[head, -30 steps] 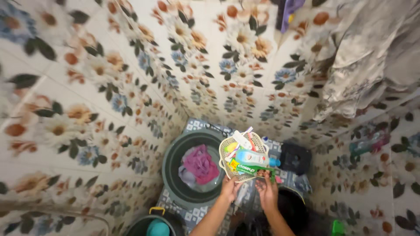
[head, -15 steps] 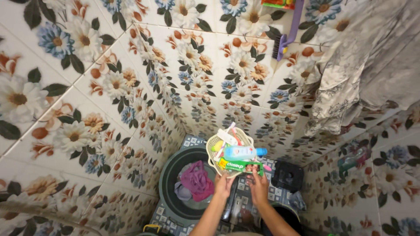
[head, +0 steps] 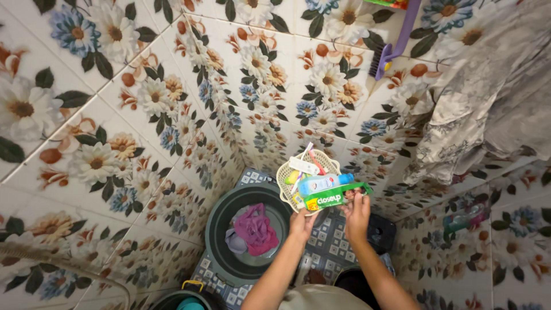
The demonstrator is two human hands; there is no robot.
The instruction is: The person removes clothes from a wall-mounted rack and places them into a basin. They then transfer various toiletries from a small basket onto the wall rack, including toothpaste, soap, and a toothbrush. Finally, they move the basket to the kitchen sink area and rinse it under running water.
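Note:
A cream woven plastic basket [head: 286,172] is raised in front of me against the flowered tile wall. It holds a blue bottle [head: 319,183], a green toothpaste box [head: 336,196], a white tube and toothbrushes. My left hand [head: 302,223] grips the basket's lower rim from below. My right hand [head: 356,215] holds the right end of the green box at the basket's edge.
Below stands a dark green tub [head: 227,252] with pink and lilac cloth [head: 256,229] inside. A black stool [head: 381,232] sits to the right on the patterned floor. A purple brush [head: 393,43] and a pale garment [head: 488,92] hang on the wall at upper right.
Both hands have lifted the basket higher up the wall and slightly right. The view has tilted upward, showing more wall and the hanging brush.

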